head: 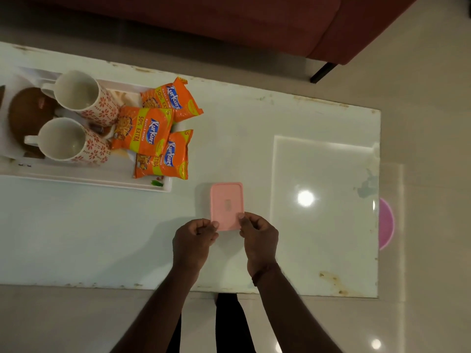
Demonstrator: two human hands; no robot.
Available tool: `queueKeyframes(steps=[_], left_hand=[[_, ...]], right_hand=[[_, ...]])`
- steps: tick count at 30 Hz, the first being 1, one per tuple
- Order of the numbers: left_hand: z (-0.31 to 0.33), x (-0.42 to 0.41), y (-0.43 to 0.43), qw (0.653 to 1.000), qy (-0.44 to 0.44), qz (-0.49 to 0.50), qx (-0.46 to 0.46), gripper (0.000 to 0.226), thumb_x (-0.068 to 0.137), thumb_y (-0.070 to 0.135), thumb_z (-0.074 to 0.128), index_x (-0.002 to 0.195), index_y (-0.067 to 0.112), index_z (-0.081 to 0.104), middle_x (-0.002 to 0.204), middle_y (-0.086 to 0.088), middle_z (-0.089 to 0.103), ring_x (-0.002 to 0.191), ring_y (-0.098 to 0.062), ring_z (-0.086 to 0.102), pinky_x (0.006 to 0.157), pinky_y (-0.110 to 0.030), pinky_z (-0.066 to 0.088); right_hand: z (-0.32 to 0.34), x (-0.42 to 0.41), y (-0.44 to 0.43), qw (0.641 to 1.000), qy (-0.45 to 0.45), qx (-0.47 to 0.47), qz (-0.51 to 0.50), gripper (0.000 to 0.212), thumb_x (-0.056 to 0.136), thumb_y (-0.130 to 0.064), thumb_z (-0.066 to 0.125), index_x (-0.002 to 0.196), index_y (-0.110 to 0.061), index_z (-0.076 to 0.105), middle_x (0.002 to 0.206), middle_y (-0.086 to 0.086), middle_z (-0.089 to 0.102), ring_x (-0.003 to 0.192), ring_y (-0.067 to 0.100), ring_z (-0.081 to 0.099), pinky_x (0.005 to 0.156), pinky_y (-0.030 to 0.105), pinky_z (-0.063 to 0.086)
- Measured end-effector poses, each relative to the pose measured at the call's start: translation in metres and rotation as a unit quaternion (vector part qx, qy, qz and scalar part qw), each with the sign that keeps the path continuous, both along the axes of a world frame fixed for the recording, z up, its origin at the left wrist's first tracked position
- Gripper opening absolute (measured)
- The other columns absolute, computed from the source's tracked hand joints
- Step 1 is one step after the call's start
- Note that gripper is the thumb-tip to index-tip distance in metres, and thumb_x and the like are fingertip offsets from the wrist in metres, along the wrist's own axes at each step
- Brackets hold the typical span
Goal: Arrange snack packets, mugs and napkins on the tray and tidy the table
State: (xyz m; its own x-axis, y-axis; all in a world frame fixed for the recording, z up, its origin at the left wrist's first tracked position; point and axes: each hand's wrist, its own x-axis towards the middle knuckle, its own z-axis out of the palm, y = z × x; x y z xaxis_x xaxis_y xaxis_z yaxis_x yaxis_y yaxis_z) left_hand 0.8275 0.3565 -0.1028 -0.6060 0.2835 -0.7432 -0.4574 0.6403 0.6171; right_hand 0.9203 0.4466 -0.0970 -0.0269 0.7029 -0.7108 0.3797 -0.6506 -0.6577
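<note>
Both hands pinch the near corners of a pink lid (226,203) on the glass table (318,174): left hand (195,238) and right hand (258,236) curled tight w/ fingertips on its edge. Tray (107,178), far left, holds two mugs (76,91) & three snack packets (145,131); one packet overhangs the rim. Thin grip, slick glass: lid could slip, clatter.

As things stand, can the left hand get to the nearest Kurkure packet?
Probably yes. The left hand is pinching the pink lid, but bare table lies between it and the packet overhanging the tray.
</note>
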Motion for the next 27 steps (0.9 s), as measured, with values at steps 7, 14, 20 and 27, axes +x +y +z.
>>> queueKeyframes(steps=[7,14,20,27], left_hand=[[0.013,-0.018,0.024,0.995,0.03,0.081,0.054,0.019,0.084,0.027,0.073,0.097,0.014,0.074,0.08,0.004,0.076,0.074,-0.009,0.074,0.07,-0.024,0.06],[0.007,-0.047,0.046,0.98,0.015,0.185,0.064,0.009,0.084,0.025,0.074,0.092,0.023,0.07,0.087,0.007,0.073,0.087,-0.014,0.072,0.081,-0.034,0.06],[-0.003,-0.058,0.048,0.974,-0.013,0.218,0.066,0.01,0.084,0.023,0.074,0.092,0.018,0.071,0.088,0.004,0.073,0.091,-0.017,0.072,0.085,-0.038,0.059],[0.005,-0.061,0.041,0.987,0.0,0.156,0.031,0.022,0.084,0.037,0.072,0.093,0.017,0.073,0.088,0.001,0.075,0.086,-0.016,0.073,0.083,-0.038,0.059]], right_hand=[[0.009,-0.027,0.025,1.0,0.026,0.011,-0.003,0.001,0.083,-0.021,0.077,0.083,-0.021,0.077,0.076,-0.002,0.076,0.07,0.011,0.064,0.074,0.03,0.057],[0.004,-0.075,0.037,0.999,0.033,0.013,-0.034,0.01,0.082,-0.015,0.078,0.074,-0.021,0.075,0.069,-0.003,0.072,0.062,0.013,0.059,0.075,0.033,0.057],[-0.007,-0.09,0.034,0.999,-0.001,0.026,-0.031,0.007,0.083,-0.017,0.077,0.076,-0.019,0.075,0.07,-0.005,0.071,0.064,0.013,0.063,0.079,0.038,0.06],[0.007,-0.098,0.029,0.998,-0.034,0.022,-0.043,0.017,0.08,-0.026,0.079,0.091,-0.013,0.077,0.085,-0.001,0.075,0.078,0.02,0.067,0.087,0.044,0.059]])
